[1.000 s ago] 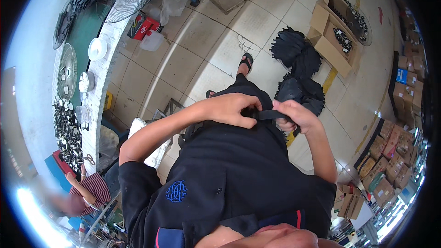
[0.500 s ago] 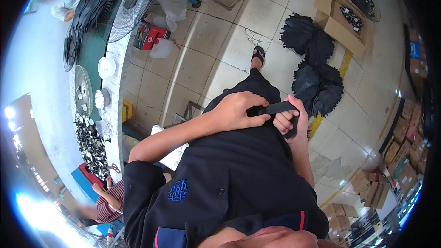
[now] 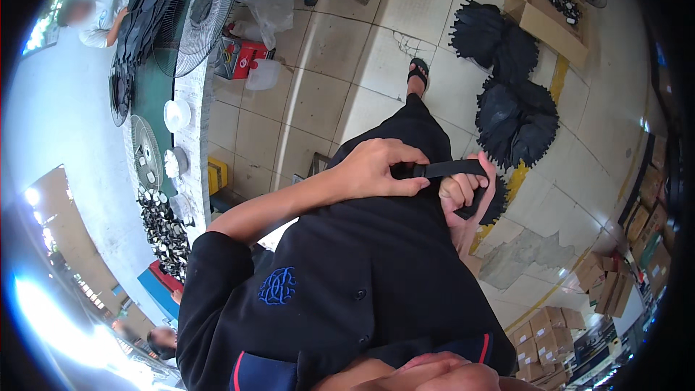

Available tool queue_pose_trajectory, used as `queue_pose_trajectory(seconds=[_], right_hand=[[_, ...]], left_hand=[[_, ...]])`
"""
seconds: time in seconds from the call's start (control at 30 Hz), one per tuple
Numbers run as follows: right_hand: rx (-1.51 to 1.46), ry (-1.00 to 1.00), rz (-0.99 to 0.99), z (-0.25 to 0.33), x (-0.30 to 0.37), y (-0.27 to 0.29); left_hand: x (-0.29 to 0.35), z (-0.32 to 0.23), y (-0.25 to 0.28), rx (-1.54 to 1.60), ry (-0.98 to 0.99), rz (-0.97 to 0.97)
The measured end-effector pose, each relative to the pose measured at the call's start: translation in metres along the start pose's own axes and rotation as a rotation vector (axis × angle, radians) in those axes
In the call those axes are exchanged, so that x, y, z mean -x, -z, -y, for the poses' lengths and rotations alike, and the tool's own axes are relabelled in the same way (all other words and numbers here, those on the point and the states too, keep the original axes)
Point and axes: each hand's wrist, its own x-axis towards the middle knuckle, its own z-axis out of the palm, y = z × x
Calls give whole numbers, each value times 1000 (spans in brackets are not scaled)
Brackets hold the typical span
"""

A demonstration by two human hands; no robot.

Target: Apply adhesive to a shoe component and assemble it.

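Held strap (image 3: 450,168): one; tabletop tubs (image 3: 184,117): three; visible sandal (image 3: 418,71): one.

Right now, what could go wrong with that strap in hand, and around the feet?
1. Slip: the black strap runs between the left hand and the right hand. The left fingers' hold on its end is hidden in shadow, so it might slip out if pulled hard.
2. Trip: the ruffled black bundles lie on the floor to the right of the sandalled foot; a sidestep could catch or crush them.
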Motion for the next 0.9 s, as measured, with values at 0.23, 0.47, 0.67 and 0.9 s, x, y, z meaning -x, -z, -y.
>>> queue_pose_trajectory(seconds=[0.23,0.47,0.67,0.9], right_hand=[[275,55,81,17,0,-12],[2081,-182,-229,94,-4,-40],[2344,-748,-330,102,-28,-69],[2486,-415,527,-54,-83,-90]], left_hand=[[-12,7,7,-47,-89,93],[-3,14,56,216,148,93],[93,70,86,198,233,15],[186,79,9,553,304,-241]])
